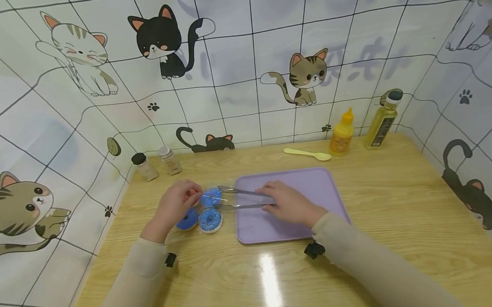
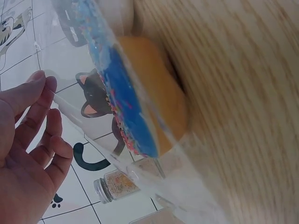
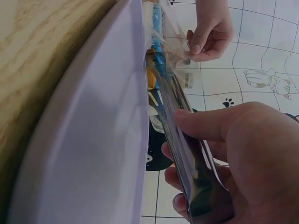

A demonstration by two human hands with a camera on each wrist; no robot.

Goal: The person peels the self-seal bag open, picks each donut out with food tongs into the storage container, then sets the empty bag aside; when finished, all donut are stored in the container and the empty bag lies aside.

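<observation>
Clear plastic wrap [image 1: 214, 187] around the three blue-iced sprinkled doughnuts [image 1: 210, 220] is hard to trace from the head camera; only its glints show, and the left wrist view blurs the wooden table [image 1: 385, 220] and shows one doughnut edge-on. The left hand [image 1: 176, 205] covers part of the doughnut at 9 o'clock of the group, fingertips pinching the wrap; in its own wrist view the fingers look loosely spread, so how firmly it pinches I cannot tell. The right hand [image 1: 289, 202] wraps thumb and fingers around the metal tongs [image 1: 242, 198], whose handle end is buried in the palm. The tongs' long axis runs 3 to 9 o'clock, tips pointing toward 9, at the farthest doughnut just off the left edge of the lilac plastic tray [image 1: 315, 182]. Whether the tips actually clamp the doughnut is not clear.
</observation>
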